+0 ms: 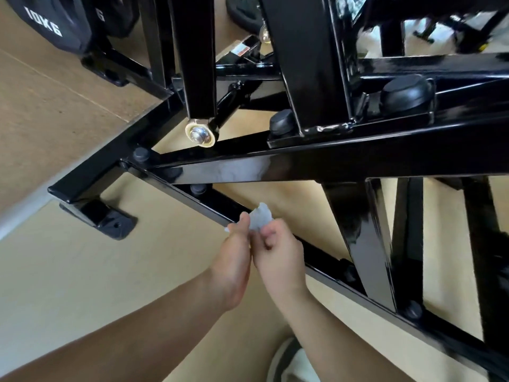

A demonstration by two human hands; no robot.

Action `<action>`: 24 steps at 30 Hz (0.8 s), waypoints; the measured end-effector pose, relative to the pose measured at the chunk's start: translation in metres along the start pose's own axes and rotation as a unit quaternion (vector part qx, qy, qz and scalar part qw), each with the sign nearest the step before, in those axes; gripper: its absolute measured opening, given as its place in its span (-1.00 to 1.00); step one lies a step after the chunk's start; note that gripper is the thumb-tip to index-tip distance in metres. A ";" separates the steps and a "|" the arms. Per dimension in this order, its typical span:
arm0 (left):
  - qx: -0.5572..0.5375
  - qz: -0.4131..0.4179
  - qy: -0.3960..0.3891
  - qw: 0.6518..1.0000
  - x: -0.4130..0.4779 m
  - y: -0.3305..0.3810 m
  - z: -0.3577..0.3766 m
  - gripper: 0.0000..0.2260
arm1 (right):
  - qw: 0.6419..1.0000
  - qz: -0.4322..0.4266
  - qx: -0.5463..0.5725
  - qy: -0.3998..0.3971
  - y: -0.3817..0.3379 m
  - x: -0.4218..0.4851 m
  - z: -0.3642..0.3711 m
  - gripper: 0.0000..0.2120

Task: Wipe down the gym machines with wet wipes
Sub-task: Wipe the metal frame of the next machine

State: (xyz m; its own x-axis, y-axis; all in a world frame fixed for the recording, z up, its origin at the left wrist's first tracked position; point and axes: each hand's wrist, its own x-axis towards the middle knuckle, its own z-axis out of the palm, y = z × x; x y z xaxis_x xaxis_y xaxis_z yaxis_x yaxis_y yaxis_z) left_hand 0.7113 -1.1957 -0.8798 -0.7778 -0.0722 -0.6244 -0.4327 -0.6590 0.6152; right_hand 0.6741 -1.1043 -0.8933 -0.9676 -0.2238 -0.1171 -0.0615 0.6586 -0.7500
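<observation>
Pinching crumpled wet wipe (pixel 260 217) in left hand (pixel 234 260) and right hand (pixel 278 255), seemingly refolding; next needs pressing along nearby frame bar (pixel 209 199).

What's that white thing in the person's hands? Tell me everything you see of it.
The wipe is a small, crumpled, pale bluish-white wad, thin and soft-looking. The left hand and right hand both pinch it, so only its top shows. It sits in front of the machine's low black bar; contact with the bar is unclear.

Bare hands (pixel 234 257), forearms (pixel 143 337); grey shoe (pixel 286 354)
</observation>
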 end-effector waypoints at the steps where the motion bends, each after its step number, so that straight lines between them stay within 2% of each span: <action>1: -0.017 0.002 -0.018 1.000 -0.003 0.002 -0.002 -0.45 | 0.999 -0.044 0.004 -0.013 -0.002 -0.002 0.003 -0.96; 4: -0.056 0.014 -0.010 0.998 0.001 0.000 -0.014 -0.47 | 0.983 -0.161 -0.070 -0.049 0.003 0.002 0.008 -0.71; 8: -0.031 0.037 0.029 0.998 0.001 -0.002 -0.027 -0.52 | 0.943 -0.240 -0.220 -0.069 0.028 0.011 0.021 -0.54; 12: 0.033 0.023 0.177 0.983 -0.002 0.003 -0.037 -0.64 | 0.926 -0.205 -0.306 -0.085 0.025 0.020 0.031 -0.37; 15: 0.080 -0.013 0.243 0.967 0.002 0.002 -0.045 -0.54 | 0.913 -0.154 -0.366 -0.092 0.010 0.037 0.030 -0.30; 18: 0.150 -0.028 0.237 0.960 -0.001 0.004 -0.038 -0.49 | 0.885 -0.145 -0.431 -0.102 0.012 0.044 0.024 -0.26; 22: 0.266 -0.018 0.202 0.942 -0.005 0.015 -0.023 -0.49 | 0.878 -0.178 -0.444 -0.025 0.055 0.026 0.006 -0.34; 24: 0.306 -0.017 0.179 0.935 -0.009 0.022 -0.016 -0.51 | 0.868 -0.204 -0.452 -0.023 0.078 0.007 -0.009 -0.33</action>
State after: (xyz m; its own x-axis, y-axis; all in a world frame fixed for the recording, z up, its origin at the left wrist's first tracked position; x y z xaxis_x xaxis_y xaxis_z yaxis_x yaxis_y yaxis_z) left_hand 0.7165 -1.2216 -0.8687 -0.6028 -0.3777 -0.7028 -0.7204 -0.1210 0.6829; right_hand 0.6605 -1.0481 -0.9463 -0.8104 -0.5858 -0.0027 -0.5841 0.8076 0.0808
